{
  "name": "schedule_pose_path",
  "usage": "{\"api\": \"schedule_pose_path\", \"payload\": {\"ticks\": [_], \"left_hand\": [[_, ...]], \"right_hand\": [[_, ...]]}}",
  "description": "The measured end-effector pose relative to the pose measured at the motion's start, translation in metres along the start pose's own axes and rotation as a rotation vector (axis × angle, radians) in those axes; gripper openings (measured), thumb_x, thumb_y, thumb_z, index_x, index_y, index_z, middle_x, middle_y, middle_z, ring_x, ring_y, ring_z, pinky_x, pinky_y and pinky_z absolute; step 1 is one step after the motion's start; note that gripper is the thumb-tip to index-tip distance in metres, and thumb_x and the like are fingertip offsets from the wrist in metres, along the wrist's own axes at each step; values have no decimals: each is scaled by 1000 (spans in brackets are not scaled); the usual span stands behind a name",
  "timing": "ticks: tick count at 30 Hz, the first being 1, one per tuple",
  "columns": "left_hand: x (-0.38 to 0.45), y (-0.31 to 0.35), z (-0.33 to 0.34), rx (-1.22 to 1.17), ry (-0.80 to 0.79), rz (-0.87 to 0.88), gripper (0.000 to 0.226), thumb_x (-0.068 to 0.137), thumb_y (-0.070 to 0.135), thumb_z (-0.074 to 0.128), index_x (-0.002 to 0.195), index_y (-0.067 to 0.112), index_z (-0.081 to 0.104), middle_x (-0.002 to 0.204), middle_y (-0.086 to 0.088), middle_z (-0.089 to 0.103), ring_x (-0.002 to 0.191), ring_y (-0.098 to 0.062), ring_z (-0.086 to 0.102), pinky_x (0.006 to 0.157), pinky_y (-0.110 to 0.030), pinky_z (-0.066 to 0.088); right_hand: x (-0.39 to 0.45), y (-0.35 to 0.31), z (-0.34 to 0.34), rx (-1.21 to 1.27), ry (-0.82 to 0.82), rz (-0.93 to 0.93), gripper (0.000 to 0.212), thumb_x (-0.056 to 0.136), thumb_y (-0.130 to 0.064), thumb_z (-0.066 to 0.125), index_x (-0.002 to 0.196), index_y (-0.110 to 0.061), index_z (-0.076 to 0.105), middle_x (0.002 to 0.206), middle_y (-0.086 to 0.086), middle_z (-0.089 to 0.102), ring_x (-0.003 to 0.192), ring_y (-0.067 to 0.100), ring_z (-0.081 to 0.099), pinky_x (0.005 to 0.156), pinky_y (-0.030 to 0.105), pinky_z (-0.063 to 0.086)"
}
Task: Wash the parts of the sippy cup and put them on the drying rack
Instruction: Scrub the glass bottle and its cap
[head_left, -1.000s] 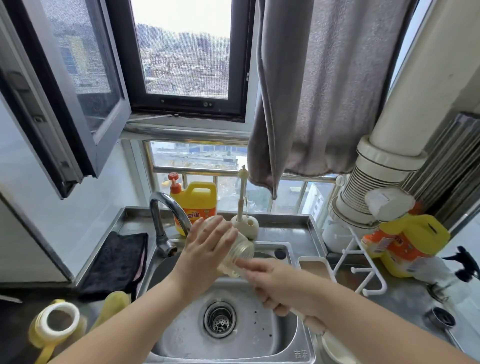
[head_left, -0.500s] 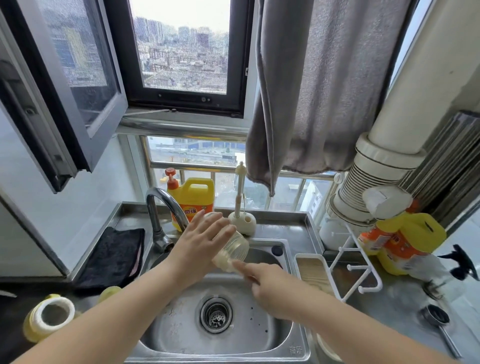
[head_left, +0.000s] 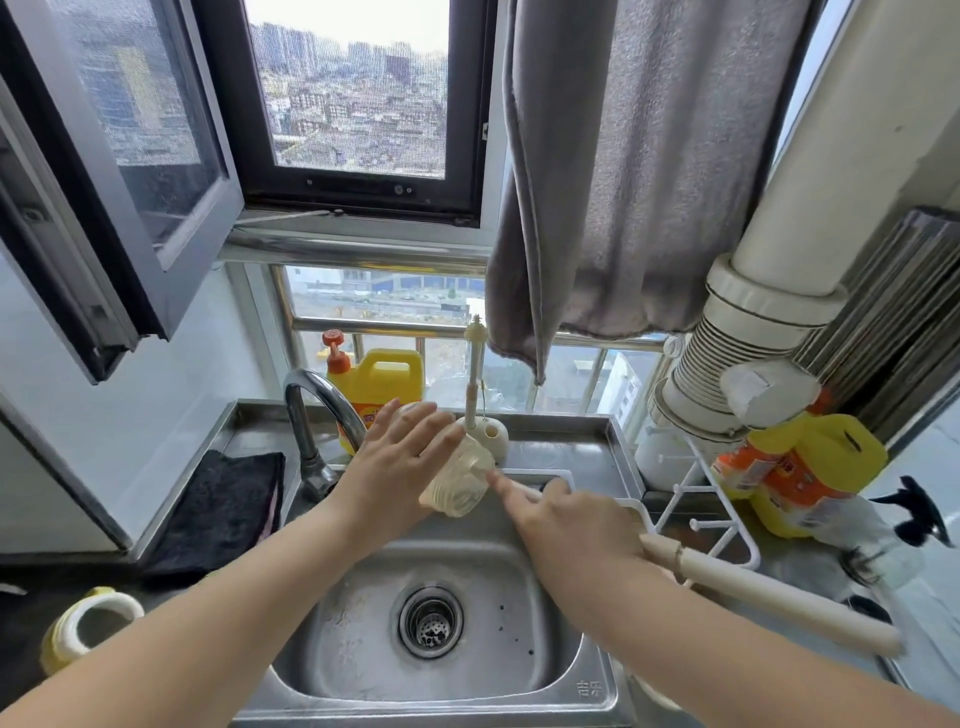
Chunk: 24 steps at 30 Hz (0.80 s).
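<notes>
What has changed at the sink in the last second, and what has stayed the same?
The right hand has drawn back from the clear cup, so more of the brush handle it grips now shows; its forefinger still points at the cup's mouth. The view also shifted a little. The left hand still holds the cup, tilted over the sink. The tap still runs no visible water.

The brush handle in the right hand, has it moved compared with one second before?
Yes. The brush handle has slid out to the right, away from the clear cup, and now sticks out past the right hand beside the white drying rack.
</notes>
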<state>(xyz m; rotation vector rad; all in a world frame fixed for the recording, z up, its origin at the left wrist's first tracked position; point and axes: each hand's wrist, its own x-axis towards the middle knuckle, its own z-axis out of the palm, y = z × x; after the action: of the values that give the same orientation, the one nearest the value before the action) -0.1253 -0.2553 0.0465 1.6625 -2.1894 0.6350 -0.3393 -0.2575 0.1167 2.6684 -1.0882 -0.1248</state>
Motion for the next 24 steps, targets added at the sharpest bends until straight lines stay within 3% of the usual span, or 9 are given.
{"api": "schedule_pose_path", "payload": {"ticks": [2, 6, 8, 10, 13, 16, 18, 21, 24], "left_hand": [[3, 0, -4, 9, 9, 47, 94, 42, 23, 92, 124, 15, 46, 120, -9, 63, 120, -29, 46, 107, -49, 23], [-3, -4, -3, 27, 27, 104, 91, 45, 15, 91, 125, 17, 46, 122, -7, 61, 123, -27, 44, 109, -50, 22], [-5, -7, -3, 15, 58, 100, 90, 49, 24, 92, 126, 16, 45, 124, -8, 60, 124, -27, 42, 109, -51, 22], [-4, -9, -8, -27, 104, 69, 88, 52, 32, 91, 125, 13, 45, 123, -10, 60, 124, -28, 42, 109, -51, 22], [0, -9, -17, -70, 196, 5, 82, 55, 33, 89, 122, 12, 47, 123, -10, 60, 123, -28, 44, 109, -53, 26], [-4, -10, -16, -29, 166, 84, 77, 61, 39, 83, 123, 12, 47, 126, -9, 56, 123, -29, 45, 107, -55, 30], [-8, -10, -12, 16, 102, 142, 81, 58, 40, 85, 124, 14, 47, 124, -9, 59, 122, -30, 49, 106, -56, 33], [-4, -6, -12, 47, 57, 117, 89, 47, 30, 91, 122, 14, 47, 119, -11, 62, 119, -31, 51, 103, -59, 34], [10, -8, -21, 75, 83, 117, 88, 45, 23, 92, 120, 13, 47, 116, -12, 64, 117, -32, 50, 101, -63, 30]], "right_hand": [[3, -3, -3, 161, -155, 20, 77, 93, -1, 37, 150, -39, 0, 116, 14, 56, 103, 30, 59, 74, 35, 44], [9, 1, -8, 579, -331, 6, 60, 96, -13, 36, 142, -51, 27, 126, 2, 58, 101, 25, 60, 78, 33, 48], [6, 7, -9, 902, -425, 22, 43, 100, -29, 38, 134, -55, 39, 99, -18, 68, 78, 13, 62, 68, 26, 52], [7, 15, -9, 1322, -533, 103, 36, 101, -32, 41, 129, -52, 48, 57, -13, 51, 47, 6, 43, 44, 17, 37], [6, 16, -12, 1753, -684, 173, 36, 102, -25, 39, 127, -48, 50, 54, -7, 30, 40, 3, 25, 35, 12, 21], [-1, 7, -10, 1426, -580, 127, 38, 102, -28, 41, 130, -53, 46, 53, -12, 49, 43, 4, 39, 40, 15, 32], [-2, 5, -16, 872, -432, 43, 51, 100, -20, 38, 137, -56, 34, 88, -11, 66, 73, 10, 62, 59, 22, 45], [-1, 0, -21, 202, -216, 20, 72, 95, -5, 36, 148, -45, 8, 115, 9, 58, 102, 29, 59, 69, 31, 38], [7, -9, -23, 61, -100, 21, 68, 98, -4, 34, 152, -32, 3, 118, 14, 54, 103, 30, 59, 73, 33, 41]]}}
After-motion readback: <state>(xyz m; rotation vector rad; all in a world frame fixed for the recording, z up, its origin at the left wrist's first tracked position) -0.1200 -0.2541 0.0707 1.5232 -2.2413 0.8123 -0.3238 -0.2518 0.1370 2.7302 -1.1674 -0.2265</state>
